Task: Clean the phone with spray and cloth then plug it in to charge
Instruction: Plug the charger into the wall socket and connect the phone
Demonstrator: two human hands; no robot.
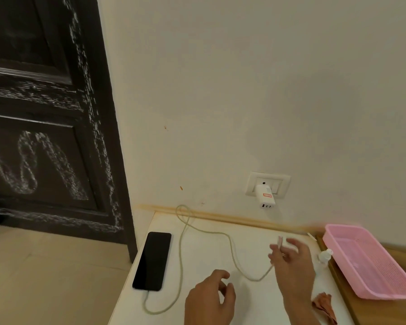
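The black glass-fronted phone (152, 261) lay at nine o'clock on the white worktop (209, 249), with the pale charging cable (206, 232) at its near end. The right hand (291, 266) pinched the cable's free end. The left hand (209, 299) hovered loosely curled, holding nothing.

Lower centre, a flat black rectangular phone (152, 261) lies on the white tabletop (209, 254), with a pale cream charging cable (211, 232) plugged into its near end. To its right, the right hand (291, 266) pinches the cable's free plug. The left hand (209, 299) hovers at the bottom edge, fingers loosely curled. Above, a white charger block (264, 196) sits in the wall socket.
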